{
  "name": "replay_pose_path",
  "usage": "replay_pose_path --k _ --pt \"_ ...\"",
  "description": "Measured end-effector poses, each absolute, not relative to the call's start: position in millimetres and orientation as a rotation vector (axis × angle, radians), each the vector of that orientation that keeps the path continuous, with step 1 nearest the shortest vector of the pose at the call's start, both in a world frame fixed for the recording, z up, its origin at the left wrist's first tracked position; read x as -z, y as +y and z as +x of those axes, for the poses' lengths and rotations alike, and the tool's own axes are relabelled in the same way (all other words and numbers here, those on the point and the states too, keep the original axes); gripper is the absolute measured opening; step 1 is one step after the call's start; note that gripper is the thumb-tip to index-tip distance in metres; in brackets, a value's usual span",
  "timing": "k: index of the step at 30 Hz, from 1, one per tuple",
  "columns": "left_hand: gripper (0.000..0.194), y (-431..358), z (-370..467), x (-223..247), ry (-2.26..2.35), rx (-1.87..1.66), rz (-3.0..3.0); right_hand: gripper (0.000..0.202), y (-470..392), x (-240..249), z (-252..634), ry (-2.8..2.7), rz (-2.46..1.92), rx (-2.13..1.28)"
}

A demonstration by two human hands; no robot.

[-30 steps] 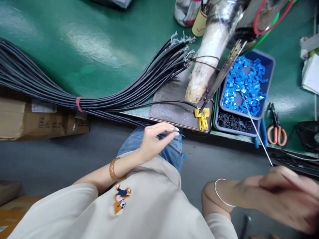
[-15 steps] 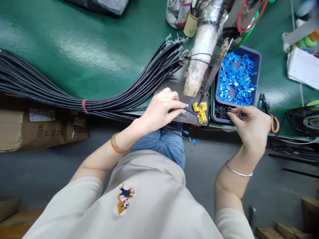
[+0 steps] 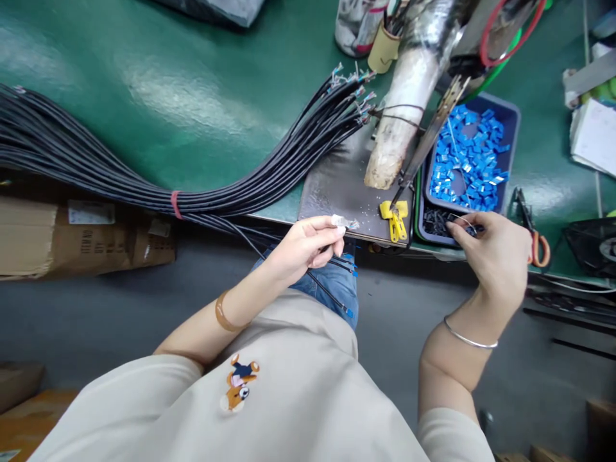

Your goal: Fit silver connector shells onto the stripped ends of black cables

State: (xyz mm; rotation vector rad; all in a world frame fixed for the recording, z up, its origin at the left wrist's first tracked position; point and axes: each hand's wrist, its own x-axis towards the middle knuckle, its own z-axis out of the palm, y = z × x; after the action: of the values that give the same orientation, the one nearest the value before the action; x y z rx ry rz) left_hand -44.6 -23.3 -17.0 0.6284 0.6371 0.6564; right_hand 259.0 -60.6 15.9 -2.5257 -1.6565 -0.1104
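I judged the work to be partly done: below the worktop (image 3: 192, 115) edge, over the lap, I could see several cables whose ends bore blue tips (image 3: 349, 313), while the far bigger share, the black cable bundle (image 3: 231, 197), finished in uncapped wires (image 3: 364, 106). I couldn't count either lot.

I had the left hand (image 3: 315, 247) pinched, thumb against fingers, on a cable end (image 3: 355, 224) just off the front edge of the dark board (image 3: 332, 186). That end had no blue tip on it; a pale, shiny wrap and fine loose strands stuck out past the fingertips, too small for me to sort by colour. The right hand (image 3: 495, 244) was well apart from it, thumb and forefinger closed on a thin pale rod (image 3: 466, 221) at the near side of the lower tray of black pieces (image 3: 436, 221). Whether those fingers also had a black piece, I couldn't tell.

The bundle lay along the worktop, drawn in by a pink band (image 3: 176, 205), smooth and evenly black, then spread toward its multicoloured wire tips near the white-wrapped post (image 3: 397, 128). Blue pieces (image 3: 466, 160) half filled the upper bin (image 3: 513, 141). A yellow clip (image 3: 395, 219) sat on the board.
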Motion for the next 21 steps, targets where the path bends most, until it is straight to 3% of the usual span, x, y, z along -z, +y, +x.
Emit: replay_pose_path --k 4,8,11,15,21 --pt "0.016 -20.1 -36.6 16.9 0.651 -0.734 0.684 0.006 -60.0 -17.2 255.2 -1.499 -2.436 0.175" --pt "0.017 -12.1 -25.0 9.1 0.624 -0.719 0.828 0.01 -78.0 -27.8 222.3 -1.234 -1.891 0.273" --pt "0.017 -8.9 -17.6 6.9 0.648 -0.748 0.937 0.009 -98.1 -34.1 185.7 -1.175 -1.73 0.037" --pt "0.017 -10.6 -11.8 8.5 0.67 -0.801 1.084 0.006 -103.8 -21.2 155.9 -1.668 -1.758 -0.399" --pt "0.021 -18.9 -9.0 10.4 0.76 -0.785 1.343 0.009 -90.4 -6.2 152.7 -1.411 -1.879 -0.033"
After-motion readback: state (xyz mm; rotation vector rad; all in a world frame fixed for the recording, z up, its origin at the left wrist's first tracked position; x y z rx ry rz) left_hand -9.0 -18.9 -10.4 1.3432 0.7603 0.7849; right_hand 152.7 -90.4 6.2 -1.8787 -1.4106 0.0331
